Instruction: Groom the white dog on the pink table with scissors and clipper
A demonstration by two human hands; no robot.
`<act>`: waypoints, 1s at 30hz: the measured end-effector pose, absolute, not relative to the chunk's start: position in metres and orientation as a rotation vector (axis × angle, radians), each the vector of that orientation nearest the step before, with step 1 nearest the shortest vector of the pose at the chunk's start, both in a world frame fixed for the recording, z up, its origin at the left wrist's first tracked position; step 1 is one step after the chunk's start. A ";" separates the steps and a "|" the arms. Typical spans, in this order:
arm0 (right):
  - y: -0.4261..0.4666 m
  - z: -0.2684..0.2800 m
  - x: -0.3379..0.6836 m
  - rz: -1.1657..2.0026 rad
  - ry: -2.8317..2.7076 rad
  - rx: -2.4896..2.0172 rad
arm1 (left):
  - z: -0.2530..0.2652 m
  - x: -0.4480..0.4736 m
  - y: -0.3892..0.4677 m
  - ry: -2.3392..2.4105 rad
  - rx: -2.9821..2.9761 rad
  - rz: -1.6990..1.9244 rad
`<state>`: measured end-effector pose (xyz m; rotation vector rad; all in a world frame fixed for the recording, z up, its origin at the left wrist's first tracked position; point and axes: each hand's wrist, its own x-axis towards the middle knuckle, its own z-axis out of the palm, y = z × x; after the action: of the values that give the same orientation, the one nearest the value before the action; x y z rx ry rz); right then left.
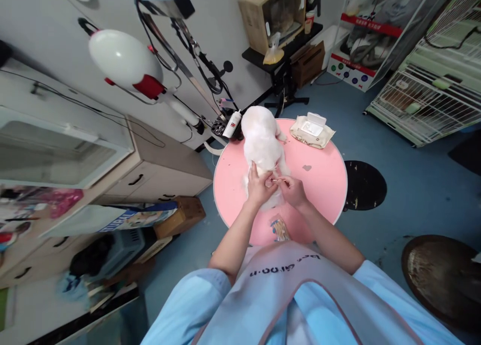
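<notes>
On a smooth, round pink tabletop (323,185), a fluffy white animal (260,139).

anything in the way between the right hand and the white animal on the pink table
Nothing visible blocks the right hand, pinching a thin stick, from the white animal; the left hand rests on its near end. The wipes pack lies beyond, to the right.

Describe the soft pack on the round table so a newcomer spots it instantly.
Find the round pink table. Near its far right edge, beyond the right hand, lies a beige soft pack. Its raised white plastic lid sets it apart from the furry white animal nearby.
</notes>
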<state>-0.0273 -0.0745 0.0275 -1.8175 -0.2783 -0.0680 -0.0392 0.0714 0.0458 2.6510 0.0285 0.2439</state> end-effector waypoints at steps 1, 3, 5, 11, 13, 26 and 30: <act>-0.073 0.026 -0.028 -0.080 -0.319 -1.873 | 0.045 -0.040 0.072 0.023 2.653 0.240; -0.070 0.024 -0.029 -0.114 -0.394 -2.006 | 0.045 -0.040 0.073 0.010 2.665 0.227; -0.066 0.025 -0.029 -0.136 -0.469 -2.149 | 0.044 -0.039 0.073 -0.018 2.681 0.212; -0.053 0.018 -0.022 -0.120 -0.504 -2.232 | 0.044 -0.035 0.075 -0.083 2.680 0.219; -0.050 0.008 -0.023 -0.158 -0.439 -2.124 | 0.046 -0.035 0.077 -0.078 2.671 0.207; -0.046 -0.012 -0.049 -0.377 -0.358 -1.831 | 0.049 -0.036 0.091 -0.067 2.572 0.113; -0.055 -0.009 -0.054 -0.355 -0.414 -1.895 | 0.047 -0.038 0.091 -0.070 2.553 0.123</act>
<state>-0.0536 -0.0555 -0.0093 -1.8953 -0.4137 -0.3550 -0.0378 0.0913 0.0466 2.5534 -0.0701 0.1234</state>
